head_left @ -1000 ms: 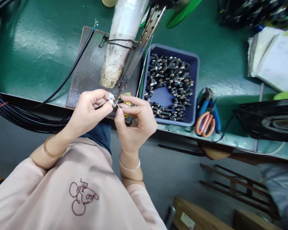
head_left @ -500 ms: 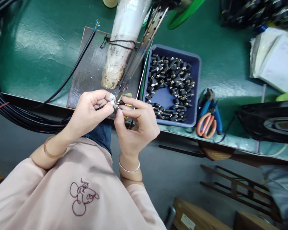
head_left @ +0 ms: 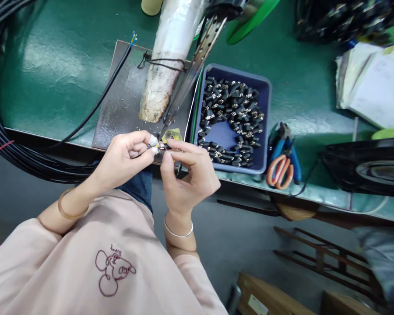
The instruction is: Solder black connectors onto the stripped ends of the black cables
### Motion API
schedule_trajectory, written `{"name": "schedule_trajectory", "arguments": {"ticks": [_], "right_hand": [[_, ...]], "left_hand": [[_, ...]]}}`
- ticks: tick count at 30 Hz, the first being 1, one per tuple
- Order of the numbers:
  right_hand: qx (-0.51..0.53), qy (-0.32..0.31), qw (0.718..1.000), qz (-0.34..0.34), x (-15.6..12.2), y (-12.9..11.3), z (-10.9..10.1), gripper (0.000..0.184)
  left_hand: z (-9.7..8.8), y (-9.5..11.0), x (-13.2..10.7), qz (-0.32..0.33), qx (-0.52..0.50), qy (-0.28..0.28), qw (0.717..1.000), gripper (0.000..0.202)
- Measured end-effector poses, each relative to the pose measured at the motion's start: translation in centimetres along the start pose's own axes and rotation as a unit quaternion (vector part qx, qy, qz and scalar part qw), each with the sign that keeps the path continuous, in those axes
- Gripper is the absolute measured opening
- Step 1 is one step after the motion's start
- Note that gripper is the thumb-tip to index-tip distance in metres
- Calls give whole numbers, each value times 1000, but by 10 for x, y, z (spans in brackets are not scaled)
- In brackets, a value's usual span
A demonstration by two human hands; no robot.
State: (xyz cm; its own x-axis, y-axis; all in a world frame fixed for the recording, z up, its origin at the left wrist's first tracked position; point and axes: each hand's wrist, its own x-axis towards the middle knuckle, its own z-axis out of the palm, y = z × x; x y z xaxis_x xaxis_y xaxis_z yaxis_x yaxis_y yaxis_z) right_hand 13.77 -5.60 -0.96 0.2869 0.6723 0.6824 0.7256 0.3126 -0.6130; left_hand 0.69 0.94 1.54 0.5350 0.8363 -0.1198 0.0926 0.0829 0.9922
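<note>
My left hand (head_left: 126, 153) is closed in a pinch, with white wrapping on its fingertips. Between them are thin coloured wires at a cable end, mostly hidden by the fingers. Facing it, my right hand (head_left: 192, 168) pinches a small black connector (head_left: 166, 146) with metal pins, partly covered by the index finger. The two pinches almost meet. Just above them points the tip of a soldering iron (head_left: 184, 83), fixed at a slant. A yellowish pad (head_left: 172, 134) lies behind my right fingertips on the dark board (head_left: 113, 109).
A blue bin (head_left: 267, 127) of black connectors stands to the right, then pliers (head_left: 282, 162) and papers (head_left: 371, 83). A wrapped white tube (head_left: 167, 57) slants over the board. Coiled black cable (head_left: 42, 164) hangs over the left table edge; one stripped cable end (head_left: 131, 43) rests on the board.
Both hands have shifted slightly, and the wires and connector now sit closer together just below the iron tip. More of the yellowish pad shows. The view has moved a little.
</note>
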Motion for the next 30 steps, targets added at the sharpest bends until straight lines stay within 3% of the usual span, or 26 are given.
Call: {"name": "schedule_trajectory", "arguments": {"ticks": [6,9,17,26,30], "right_hand": [[123,-18,982,145,-1,1,-1,10],[152,-48,970,182,1,0,-1,12],[62,-27,996,61,-4,1,0,10],[68,-17,993,93,-5,-1,1,7],[46,-20,998,42,-4,2,1,12]], "left_hand": [[-2,3,-9,18,-14,-12,1000,16],[-4,4,-8,6,-38,-25,999,16],[-6,0,-5,-8,-69,2,998,16],[-6,0,-5,-11,-76,4,997,14],[-5,-1,-4,3,-52,17,998,16]]}}
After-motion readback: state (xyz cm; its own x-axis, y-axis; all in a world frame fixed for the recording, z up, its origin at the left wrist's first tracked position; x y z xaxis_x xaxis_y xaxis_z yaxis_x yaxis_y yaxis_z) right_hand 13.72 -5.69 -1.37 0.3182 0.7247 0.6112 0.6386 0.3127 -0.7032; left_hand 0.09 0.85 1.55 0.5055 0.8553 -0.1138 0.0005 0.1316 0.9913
